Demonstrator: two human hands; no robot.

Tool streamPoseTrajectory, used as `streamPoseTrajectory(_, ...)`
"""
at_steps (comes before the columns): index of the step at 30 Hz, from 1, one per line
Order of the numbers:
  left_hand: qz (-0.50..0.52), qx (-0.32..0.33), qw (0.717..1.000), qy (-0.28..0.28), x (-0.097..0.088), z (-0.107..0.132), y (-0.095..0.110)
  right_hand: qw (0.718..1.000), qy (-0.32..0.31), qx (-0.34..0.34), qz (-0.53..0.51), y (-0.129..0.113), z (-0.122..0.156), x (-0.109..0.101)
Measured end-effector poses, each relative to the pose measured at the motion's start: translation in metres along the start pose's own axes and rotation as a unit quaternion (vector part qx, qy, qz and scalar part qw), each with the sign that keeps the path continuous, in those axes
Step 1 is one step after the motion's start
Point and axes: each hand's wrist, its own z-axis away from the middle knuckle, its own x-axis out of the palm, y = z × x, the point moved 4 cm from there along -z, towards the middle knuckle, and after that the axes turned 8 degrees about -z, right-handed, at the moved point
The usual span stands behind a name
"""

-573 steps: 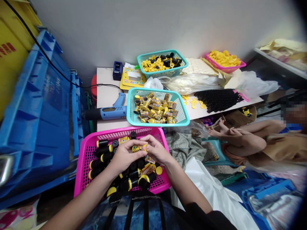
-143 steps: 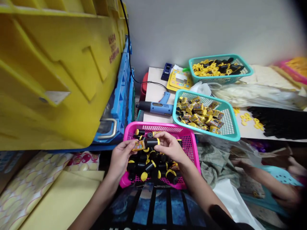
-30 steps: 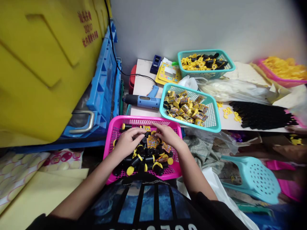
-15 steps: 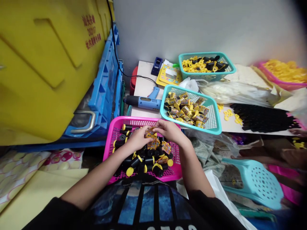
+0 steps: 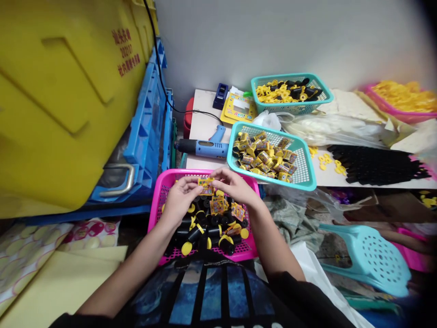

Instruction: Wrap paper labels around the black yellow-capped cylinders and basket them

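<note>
Between my two hands is a small yellow printed label [image 5: 206, 186], held flat above the pink basket [image 5: 160, 186]. My left hand [image 5: 182, 197] pinches its left edge between thumb and fingers. At its right edge, my right hand [image 5: 234, 186] grips it the same way. Below, the basket holds black cylinders with yellow caps [image 5: 195, 233], lying in a jumble. More printed labels [image 5: 219, 205] rest on top of them, just under my right hand, and another label [image 5: 238, 211] lies further right.
Behind the pink basket, a turquoise basket [image 5: 305, 171] holds labelled yellow cylinders. Left of it lies a blue heat gun [image 5: 208, 148]. Farther back is another turquoise basket [image 5: 290, 108] of yellow and black parts. Black strips [image 5: 375, 165] and a turquoise stool [image 5: 378, 259] are at right.
My hands have moved apart and slightly left, and the label now shows flat between them. A person's hand at the right edge has moved out of sight.
</note>
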Motion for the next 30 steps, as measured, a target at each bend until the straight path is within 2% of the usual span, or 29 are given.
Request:
streamPoseTrajectory(2, 0.049, -0.016, 0.998, 0.045, -0.004, 0.003, -0.002, 0.994, 0.045, -0.006, -0.100, 0.004, -0.002, 0.008)
streamPoseTrajectory(4, 0.067, -0.027, 0.996, 0.047, -0.007, 0.006, -0.003, 0.985, 0.068, -0.007, -0.156, 0.010, -0.003, 0.019)
streamPoseTrajectory(9, 0.070, -0.037, 0.997, -0.004, -0.021, 0.005, -0.001, 0.990, 0.067, -0.029, -0.121, 0.004, -0.010, 0.035)
streamPoseTrajectory(11, 0.037, -0.029, 0.999, 0.004, -0.031, 0.003, 0.001, 0.993, 0.069, -0.037, -0.094, 0.000, -0.014, 0.037)
streamPoseTrajectory(13, 0.002, -0.021, 0.998, 0.052, -0.044, 0.003, 0.002, 0.995, 0.081, -0.033, -0.048, 0.001, -0.016, 0.041)
streamPoseTrajectory(15, -0.020, -0.021, 0.994, 0.109, -0.056, 0.004, 0.001, 0.997, 0.064, -0.023, 0.046, 0.008, -0.018, 0.052)
streamPoseTrajectory(18, -0.024, -0.025, 0.986, 0.163, -0.068, 0.007, -0.003, 0.971, -0.044, -0.047, 0.230, 0.023, -0.020, 0.083)
streamPoseTrajectory(20, -0.010, -0.026, 0.984, 0.178, -0.071, 0.008, -0.007, 0.942, -0.103, -0.093, 0.305, 0.029, -0.019, 0.100)
streamPoseTrajectory(21, 0.003, -0.026, 0.983, 0.181, -0.072, 0.009, -0.009, 0.934, -0.113, -0.112, 0.321, 0.030, -0.019, 0.105)
streamPoseTrajectory(22, 0.019, -0.027, 0.983, 0.180, -0.073, 0.010, -0.011, 0.931, -0.110, -0.122, 0.325, 0.029, -0.018, 0.105)
streamPoseTrajectory(24, 0.063, -0.034, 0.983, 0.171, -0.073, 0.012, -0.014, 0.946, -0.072, -0.114, 0.295, 0.024, -0.016, 0.096)
streamPoseTrajectory(27, 0.137, -0.059, 0.978, 0.143, -0.070, 0.016, -0.016, 0.983, 0.029, -0.069, 0.169, 0.013, -0.006, 0.063)
streamPoseTrajectory(30, 0.166, -0.077, 0.975, 0.124, -0.064, 0.018, -0.017, 0.993, 0.110, -0.032, 0.035, 0.004, 0.009, 0.031)
